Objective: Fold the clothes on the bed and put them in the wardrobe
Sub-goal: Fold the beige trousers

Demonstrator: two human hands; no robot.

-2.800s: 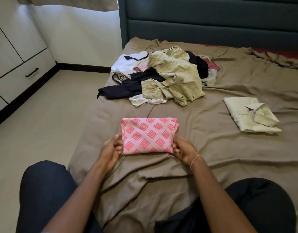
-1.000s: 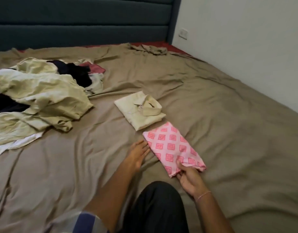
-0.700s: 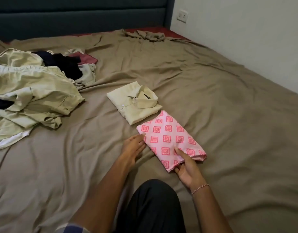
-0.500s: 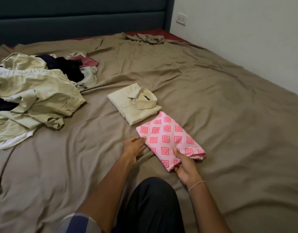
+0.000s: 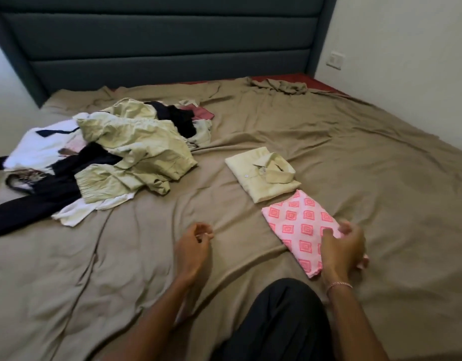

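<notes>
Pink diamond-print garment (image 5: 300, 225) lies folded on the bedsheet (image 5: 381, 165), just beside the folded cream shirt (image 5: 261, 175). Left hand (image 5: 194, 246) hangs loosely curled, empty. Right hand (image 5: 344, 248) blurs over the garment's near end, grip unclear. A careless drag there could spring the fold open.

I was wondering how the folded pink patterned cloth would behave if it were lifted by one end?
The folded pink cloth looks like soft fabric, so it would likely droop and its folds may open. It looks light. On the wrinkled bedsheet it would probably bunch rather than slide.
</notes>
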